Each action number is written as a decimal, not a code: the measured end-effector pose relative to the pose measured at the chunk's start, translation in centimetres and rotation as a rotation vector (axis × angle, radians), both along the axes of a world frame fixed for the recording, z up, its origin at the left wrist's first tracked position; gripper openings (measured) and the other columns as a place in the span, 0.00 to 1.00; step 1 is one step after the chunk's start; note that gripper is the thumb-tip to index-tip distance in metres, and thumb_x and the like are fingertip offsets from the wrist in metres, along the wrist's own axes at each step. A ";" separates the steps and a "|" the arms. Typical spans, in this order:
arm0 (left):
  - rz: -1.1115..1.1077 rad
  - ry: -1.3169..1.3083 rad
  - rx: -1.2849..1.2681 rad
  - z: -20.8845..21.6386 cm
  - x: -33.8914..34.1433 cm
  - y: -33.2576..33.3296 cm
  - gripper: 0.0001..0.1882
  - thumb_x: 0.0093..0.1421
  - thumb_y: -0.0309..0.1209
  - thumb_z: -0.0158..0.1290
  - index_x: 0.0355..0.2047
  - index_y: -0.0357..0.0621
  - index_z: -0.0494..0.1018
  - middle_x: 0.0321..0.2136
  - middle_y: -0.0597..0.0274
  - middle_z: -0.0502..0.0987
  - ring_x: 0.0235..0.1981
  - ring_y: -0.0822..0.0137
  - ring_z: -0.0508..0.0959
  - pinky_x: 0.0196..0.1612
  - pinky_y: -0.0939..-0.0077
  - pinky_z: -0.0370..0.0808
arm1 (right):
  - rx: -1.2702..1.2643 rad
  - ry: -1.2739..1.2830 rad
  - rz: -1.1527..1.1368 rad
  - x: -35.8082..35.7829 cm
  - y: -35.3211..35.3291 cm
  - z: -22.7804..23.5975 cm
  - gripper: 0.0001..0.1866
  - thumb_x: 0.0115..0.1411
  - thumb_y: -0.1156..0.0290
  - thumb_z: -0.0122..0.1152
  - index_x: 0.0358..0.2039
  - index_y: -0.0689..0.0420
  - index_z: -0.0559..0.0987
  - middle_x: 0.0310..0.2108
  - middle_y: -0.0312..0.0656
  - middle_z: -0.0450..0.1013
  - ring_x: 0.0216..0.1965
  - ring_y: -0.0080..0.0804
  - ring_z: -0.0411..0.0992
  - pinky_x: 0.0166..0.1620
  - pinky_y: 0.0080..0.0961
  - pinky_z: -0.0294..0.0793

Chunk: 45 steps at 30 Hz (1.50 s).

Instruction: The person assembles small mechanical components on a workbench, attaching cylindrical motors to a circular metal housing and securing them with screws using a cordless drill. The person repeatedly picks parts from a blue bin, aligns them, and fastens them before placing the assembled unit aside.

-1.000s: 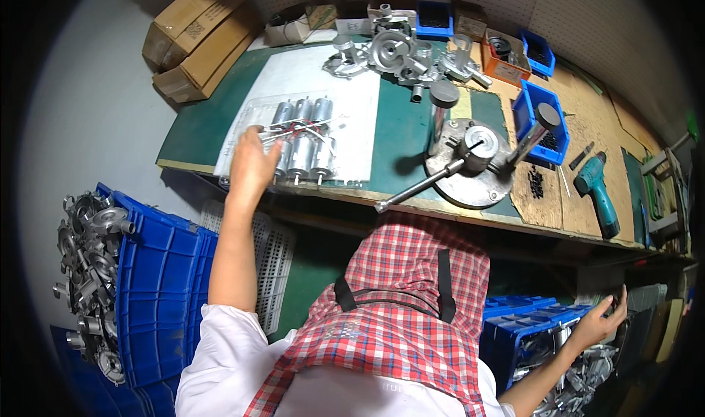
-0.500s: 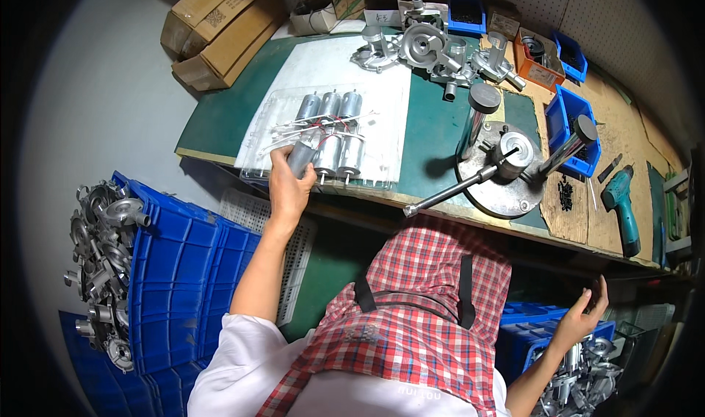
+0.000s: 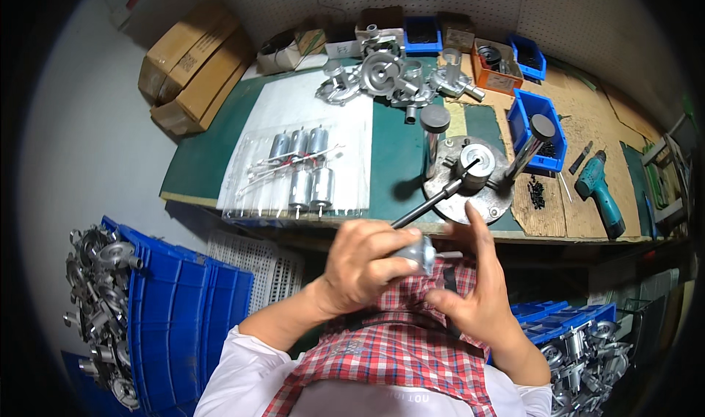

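Note:
My left hand [image 3: 360,263] is wrapped round a small cylindrical electric motor [image 3: 417,254], held sideways over my lap with its shaft pointing right. Beside the shaft, my right hand [image 3: 477,285] has its thumb and fingers spread, holding nothing. More silver motors [image 3: 320,185] with red and white leads lie in rows in a clear plastic tray [image 3: 346,196] on the left of the bench. Just beyond my hands stands a round metal fixture [image 3: 470,189] with two capped posts, a central hub and a long handle [image 3: 426,205] reaching toward me.
Cast metal housings [image 3: 382,75] sit at the back of the bench. On the right are a blue bin [image 3: 536,130] of dark screws, loose screws [image 3: 537,193] and a teal power drill [image 3: 601,193]. Blue crates [image 3: 169,307] with metal castings [image 3: 103,292] stand at lower left and lower right.
My left hand has lifted one motor out of the tray and brought it right, to in front of my body. The right hand has risen from the lower right to meet it. The view has shifted.

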State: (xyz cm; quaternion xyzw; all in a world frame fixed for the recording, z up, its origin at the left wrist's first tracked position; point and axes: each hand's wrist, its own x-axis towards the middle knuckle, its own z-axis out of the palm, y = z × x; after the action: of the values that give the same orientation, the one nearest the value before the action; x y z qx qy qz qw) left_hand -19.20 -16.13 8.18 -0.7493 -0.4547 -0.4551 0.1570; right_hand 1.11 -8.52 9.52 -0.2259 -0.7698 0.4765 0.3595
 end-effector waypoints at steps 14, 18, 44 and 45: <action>0.435 -0.148 -0.135 3.7 -11.6 22.5 0.28 0.67 0.41 0.54 0.65 0.56 0.63 0.55 0.47 0.63 0.42 0.56 0.79 0.46 0.61 0.78 | -0.304 0.098 -0.500 8.6 0.8 -3.7 0.31 0.55 0.45 0.67 0.42 0.63 0.77 0.34 0.35 0.73 0.33 0.20 0.70 0.37 0.18 0.69; 0.688 0.128 -0.581 -0.1 -16.4 29.0 0.34 0.63 0.62 0.48 0.67 0.73 0.59 0.67 0.42 0.51 0.54 0.35 0.73 0.56 0.50 0.74 | -0.387 0.128 -0.522 9.6 0.8 -4.8 0.23 0.55 0.58 0.67 0.42 0.65 0.77 0.34 0.37 0.74 0.35 0.21 0.70 0.40 0.19 0.71; -0.646 -2.232 -0.464 -5.3 1.0 -5.4 0.23 0.62 0.20 0.50 0.59 0.40 0.68 0.55 0.49 0.73 0.58 0.50 0.72 0.60 0.46 0.71 | -0.300 0.460 -0.234 5.0 -1.2 -0.6 0.34 0.58 0.47 0.69 0.51 0.64 0.72 0.31 0.34 0.70 0.20 0.10 0.61 0.21 0.08 0.58; -0.770 -2.227 -0.420 -6.2 1.2 -6.5 0.23 0.63 0.23 0.50 0.59 0.39 0.67 0.57 0.48 0.72 0.59 0.50 0.71 0.62 0.45 0.68 | -0.308 0.446 -0.236 5.1 -1.4 -0.8 0.34 0.58 0.48 0.69 0.51 0.65 0.72 0.31 0.34 0.71 0.20 0.10 0.61 0.21 0.08 0.58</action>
State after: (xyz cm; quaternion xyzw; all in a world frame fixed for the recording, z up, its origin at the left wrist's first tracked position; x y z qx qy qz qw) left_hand -17.98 -22.60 1.98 -0.0415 -0.1520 -0.7881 -0.5950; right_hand 6.18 -9.95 8.71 -0.2557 -0.5589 0.5806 0.5340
